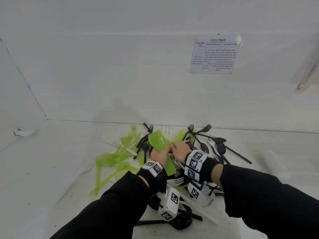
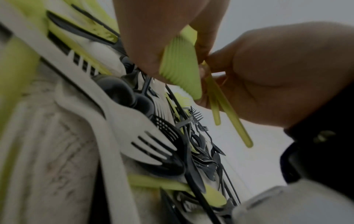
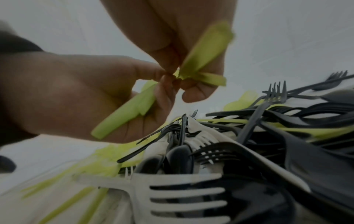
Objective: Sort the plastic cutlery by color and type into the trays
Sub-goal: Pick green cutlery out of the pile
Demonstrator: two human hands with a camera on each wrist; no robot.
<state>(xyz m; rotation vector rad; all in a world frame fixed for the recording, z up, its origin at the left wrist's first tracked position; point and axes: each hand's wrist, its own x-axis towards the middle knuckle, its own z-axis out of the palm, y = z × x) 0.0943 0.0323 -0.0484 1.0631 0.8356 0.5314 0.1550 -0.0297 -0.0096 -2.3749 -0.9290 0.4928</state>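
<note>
My left hand [image 1: 159,155] grips a stack of green plastic knives [image 1: 157,142] above the mixed cutlery pile. In the left wrist view the left hand's fingers [image 2: 153,30] curl round the ridged edges of the stack [image 2: 180,68]. My right hand [image 1: 180,150] meets it from the right and pinches thin green knives [image 2: 229,115] against the stack. In the right wrist view the right hand's fingers [image 3: 182,30] hold a green knife [image 3: 206,50], and the left hand [image 3: 76,91] holds the stack [image 3: 122,119]. No tray is in view.
Black forks and spoons [image 1: 207,144] lie heaped right of the hands. Loose green cutlery [image 1: 117,159] spreads to the left. White forks [image 1: 177,180] lie under the wrists. A printed sheet [image 1: 214,56] hangs on the white back wall. A small white object [image 1: 25,131] lies far left.
</note>
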